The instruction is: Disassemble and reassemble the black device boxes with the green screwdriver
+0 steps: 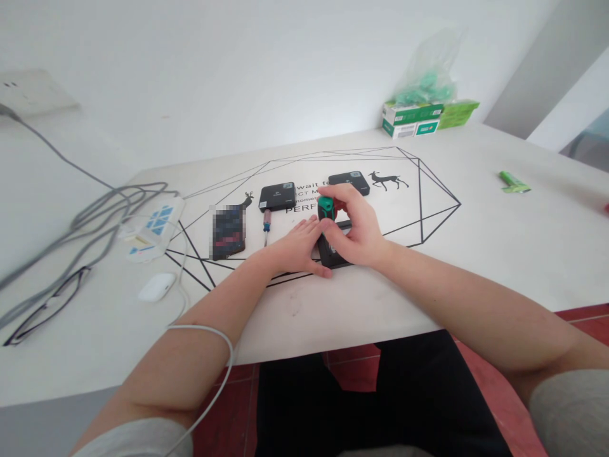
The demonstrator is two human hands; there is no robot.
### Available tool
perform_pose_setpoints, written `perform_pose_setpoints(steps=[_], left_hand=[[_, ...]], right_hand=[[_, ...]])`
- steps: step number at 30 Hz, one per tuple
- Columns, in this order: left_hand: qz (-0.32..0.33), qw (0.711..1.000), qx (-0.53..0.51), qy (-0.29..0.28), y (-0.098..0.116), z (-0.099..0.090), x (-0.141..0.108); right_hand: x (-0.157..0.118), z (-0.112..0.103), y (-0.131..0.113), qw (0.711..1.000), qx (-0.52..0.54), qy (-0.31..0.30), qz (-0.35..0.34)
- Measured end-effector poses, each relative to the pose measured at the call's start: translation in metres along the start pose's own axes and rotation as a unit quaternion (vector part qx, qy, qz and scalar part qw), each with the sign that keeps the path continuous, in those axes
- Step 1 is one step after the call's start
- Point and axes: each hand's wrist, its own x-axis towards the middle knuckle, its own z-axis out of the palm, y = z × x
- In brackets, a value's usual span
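My right hand is closed around the green and black handle of a screwdriver, held roughly upright. Below it lies a flat black box, perhaps a small electronic device, partly covered by both hands; the screwdriver's tip is hidden. My left hand grips the box's left side, thumb at the front edge and fingers towards the back. Farther back on the table are two similar black boxes, one at left and one behind my right hand. A second screwdriver with a clear reddish-blue handle lies by the left one.
Left of my hands are a blurred-out phone-like object, a white earbud case, a power strip, grey cables and glasses. A white cable crosses my left forearm. Green-white boxes and a green wrapper are at right.
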Motion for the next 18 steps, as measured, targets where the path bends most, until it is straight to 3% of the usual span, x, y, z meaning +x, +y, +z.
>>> perform_pose_setpoints(steps=[18], left_hand=[[-0.016, 0.999, 0.015, -0.03, -0.0005, -0.0014, -0.0003]], right_hand=[[0.0012, -0.0012, 0.0045, 1.0, 0.005, 0.028, 0.004]])
